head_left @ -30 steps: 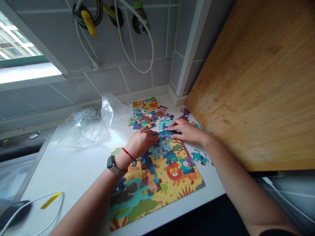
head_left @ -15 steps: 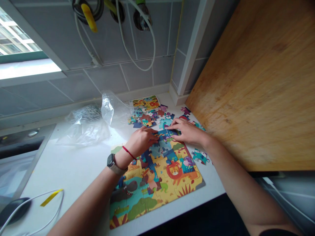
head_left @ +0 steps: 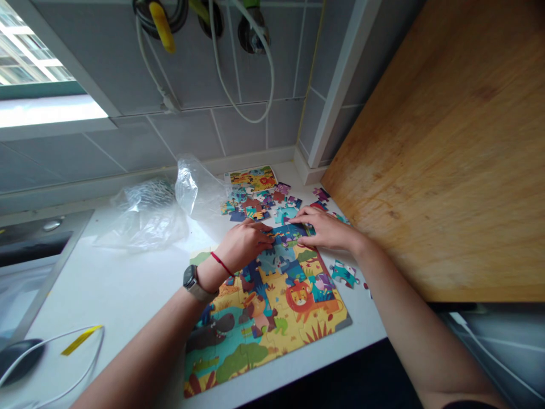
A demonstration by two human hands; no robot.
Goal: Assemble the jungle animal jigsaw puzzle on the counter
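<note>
A colourful animal jigsaw puzzle lies partly assembled on the white counter. My left hand rests on the puzzle's far edge, fingers flat and pressing down on the pieces. My right hand lies opposite it, fingers stretched flat on a blue piece at the top row. The fingertips of both hands almost meet over that piece. A watch and a red string sit on my left wrist. A heap of loose pieces lies just beyond the hands.
A crumpled clear plastic bag lies at the left of the pieces. A small reference picture sits by the tiled wall. A wooden board leans at the right. One loose piece lies right of the puzzle. A white cable curls at the front left.
Both hands have stayed pressed on the puzzle's top row with only small finger shifts. The view has drifted slightly.
</note>
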